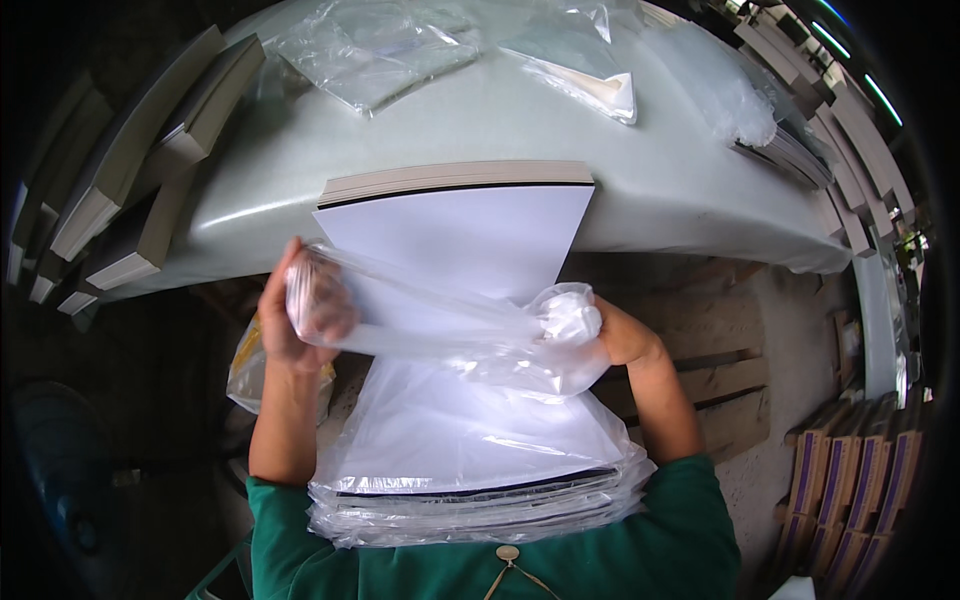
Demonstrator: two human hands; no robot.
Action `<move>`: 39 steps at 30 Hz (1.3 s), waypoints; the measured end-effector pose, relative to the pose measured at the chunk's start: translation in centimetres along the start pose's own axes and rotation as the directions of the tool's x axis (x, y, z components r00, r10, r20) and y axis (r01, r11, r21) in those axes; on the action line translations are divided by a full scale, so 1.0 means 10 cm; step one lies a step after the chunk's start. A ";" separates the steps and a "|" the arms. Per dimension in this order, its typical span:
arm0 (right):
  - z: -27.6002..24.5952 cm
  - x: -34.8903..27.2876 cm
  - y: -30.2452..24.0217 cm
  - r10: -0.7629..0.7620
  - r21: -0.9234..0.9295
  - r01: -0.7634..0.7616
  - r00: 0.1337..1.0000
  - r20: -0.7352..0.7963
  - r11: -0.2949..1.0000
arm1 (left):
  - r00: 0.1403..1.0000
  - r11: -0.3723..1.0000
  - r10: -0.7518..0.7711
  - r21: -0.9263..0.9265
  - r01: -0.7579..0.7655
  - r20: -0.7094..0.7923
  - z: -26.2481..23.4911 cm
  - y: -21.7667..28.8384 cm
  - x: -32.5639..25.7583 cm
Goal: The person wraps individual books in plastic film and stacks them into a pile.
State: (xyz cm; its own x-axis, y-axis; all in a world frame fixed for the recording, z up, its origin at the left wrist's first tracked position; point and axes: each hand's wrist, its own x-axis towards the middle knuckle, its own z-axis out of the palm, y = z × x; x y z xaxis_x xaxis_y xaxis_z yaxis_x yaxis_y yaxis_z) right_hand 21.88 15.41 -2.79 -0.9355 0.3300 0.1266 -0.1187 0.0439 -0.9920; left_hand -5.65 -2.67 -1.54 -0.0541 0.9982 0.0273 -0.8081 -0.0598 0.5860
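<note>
A thick stack of white sheets or boards (455, 235) runs from the table's near edge toward my body. Its far end shows cream layers and a dark line under the top sheet. A clear plastic bag (470, 430) covers the near part, wrinkled and layered against my green shirt. My left hand (312, 305) is curled inside a fold of the bag's mouth at the stack's left side, slightly blurred. On the right side, my right hand (618, 332) grips a bunched wad of the same plastic. A band of the bag stretches across the stack between both hands.
A pale plastic-covered table (400, 135) curves ahead. On it lie a clear-wrapped pack (385, 60) and another wrapped piece (575, 75). Thick board stacks (140, 140) line the left; more stacks (855, 150) stand right. Bundled boxes (850, 480) and a wooden pallet (715, 385) sit lower right.
</note>
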 end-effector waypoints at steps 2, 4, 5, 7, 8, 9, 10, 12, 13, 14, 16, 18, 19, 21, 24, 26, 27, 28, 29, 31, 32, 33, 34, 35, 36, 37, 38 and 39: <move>-0.07 -0.03 0.05 0.065 0.297 -0.005 0.979 -0.192 0.955 | 0.969 0.714 -0.245 0.673 0.193 -0.017 0.05 -0.18 -0.07; -0.17 -0.02 0.15 0.108 0.760 0.088 0.973 -0.204 0.644 | 0.947 0.362 -0.306 0.909 0.207 -0.094 0.21 -0.26 -0.05; -0.21 0.01 0.19 0.019 0.888 0.101 0.992 -0.123 0.449 | 0.971 0.583 -0.230 0.790 0.188 -0.061 0.10 -0.21 -0.09; -0.38 -0.13 0.36 0.052 0.862 -0.277 0.958 0.282 0.424 | 0.996 0.906 -0.060 0.415 0.080 -0.061 -0.10 -0.15 -0.14; -0.14 -0.13 0.08 0.320 0.340 -0.290 0.947 -0.036 0.895 | 0.972 0.969 0.225 0.126 -0.214 -0.074 0.05 -0.12 -0.06; -0.08 -0.12 0.09 0.223 0.245 -0.263 0.958 0.181 0.933 | 0.949 0.975 0.221 0.039 -0.218 -0.225 -0.05 -0.07 0.00; 0.01 -0.13 0.16 -0.039 0.250 0.032 0.999 0.023 0.968 | 0.916 0.993 0.107 0.090 -0.078 -0.386 -0.06 -0.16 0.02; 0.04 -0.17 0.20 0.023 0.780 0.138 0.981 -0.192 0.610 | 0.789 0.783 -0.051 0.466 0.413 -0.612 -0.07 -0.36 0.00; 0.06 -0.17 0.20 0.013 0.883 0.224 0.968 -0.251 0.413 | 0.855 0.679 -0.089 0.596 0.428 -0.511 -0.03 -0.55 -0.09; 0.08 -0.16 0.23 -0.015 0.921 0.272 0.960 -0.280 0.280 | 0.936 0.684 -0.322 0.648 0.336 -0.145 -0.28 -0.50 -0.18; -0.02 -0.13 0.33 -0.022 0.706 0.301 0.926 -0.376 0.641 | 0.896 0.897 -0.339 0.385 0.216 0.287 -0.27 -0.35 -0.30; -0.01 -0.01 0.29 -0.126 -0.063 0.121 0.634 -0.763 0.991 | 0.924 0.959 0.007 0.261 -0.115 0.381 -0.08 -0.17 -0.17; -0.08 0.09 0.32 -0.427 -0.449 0.068 0.461 -0.778 0.891 | 0.894 0.941 0.178 0.194 -0.277 0.411 0.03 -0.06 -0.10; -0.05 0.26 0.08 -0.812 -0.829 -0.024 0.189 -0.552 0.558 | 0.953 0.943 0.298 0.137 -0.303 0.052 0.11 0.03 -0.03; 0.08 0.50 -0.43 -0.841 -0.933 -0.268 0.423 -0.338 0.240 | 0.666 0.037 0.743 0.989 -0.144 0.069 0.13 0.11 0.23; 0.04 0.35 -0.31 -0.744 -0.949 -0.219 0.590 -0.314 0.227 | 0.665 -0.294 0.723 0.955 0.047 0.190 0.07 0.08 0.09; 0.01 0.27 -0.27 -0.694 -0.956 -0.190 0.657 -0.294 0.224 | 0.616 -0.367 0.726 0.930 -0.029 0.305 0.15 0.07 -0.06; 0.03 0.13 -0.23 -0.725 -0.963 -0.099 0.640 -0.254 0.250 | 0.652 -0.248 0.705 0.959 -0.139 0.277 0.21 0.07 -0.21; 0.10 -0.05 -0.21 -0.745 -0.961 0.004 0.632 -0.213 0.277 | 0.743 -0.039 0.635 0.969 -0.246 0.214 0.22 0.09 -0.42; 0.25 -0.36 -0.25 -0.804 -0.994 0.059 0.594 -0.038 0.090 | 0.836 0.147 0.532 0.957 -0.251 0.138 0.33 0.06 -0.66; 0.26 -0.46 -0.29 -0.793 -0.993 0.110 0.609 0.030 0.046 | 0.776 -0.022 0.605 0.978 -0.209 0.179 0.33 -0.02 -0.69; 0.27 -0.51 -0.29 -0.778 -0.987 0.162 0.620 0.098 0.004 | 0.713 -0.187 0.661 0.971 -0.146 0.235 0.32 -0.12 -0.69; 0.28 -0.52 -0.21 -0.796 -0.998 0.066 0.604 0.032 0.010 | 0.652 -0.284 0.694 0.949 -0.141 0.304 0.25 -0.23 -0.67; 0.26 -0.45 -0.20 -0.803 -1.000 -0.013 0.595 -0.006 -0.002 | 0.600 -0.334 0.704 0.923 -0.191 0.379 0.19 -0.30 -0.61; 0.25 -0.41 -0.20 -0.761 -0.996 -0.011 0.644 -0.072 0.084 | 0.573 -0.409 0.690 0.891 -0.195 0.442 0.08 -0.31 -0.54; 0.23 -0.37 -0.20 -0.710 -0.985 -0.014 0.691 -0.133 0.170 | 0.546 -0.482 0.670 0.854 -0.196 0.503 -0.02 -0.30 -0.46; 0.16 -0.28 -0.18 -0.740 -0.991 0.031 0.668 -0.079 0.134 | 0.534 -0.491 0.673 0.849 -0.194 0.511 -0.04 -0.26 -0.35; 0.13 -0.25 -0.12 -0.782 -0.989 0.039 0.617 -0.088 0.143 | 0.521 -0.504 0.673 0.841 -0.196 0.525 -0.04 -0.22 -0.24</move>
State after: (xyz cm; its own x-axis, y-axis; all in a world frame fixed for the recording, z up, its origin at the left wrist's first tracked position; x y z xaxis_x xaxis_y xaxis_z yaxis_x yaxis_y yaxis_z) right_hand 23.91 13.28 -1.93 -0.4548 0.2527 0.8540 0.2759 0.9517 -0.1346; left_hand -4.03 -4.92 -3.23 -0.2646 0.4845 0.8338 0.9112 -0.1574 0.3806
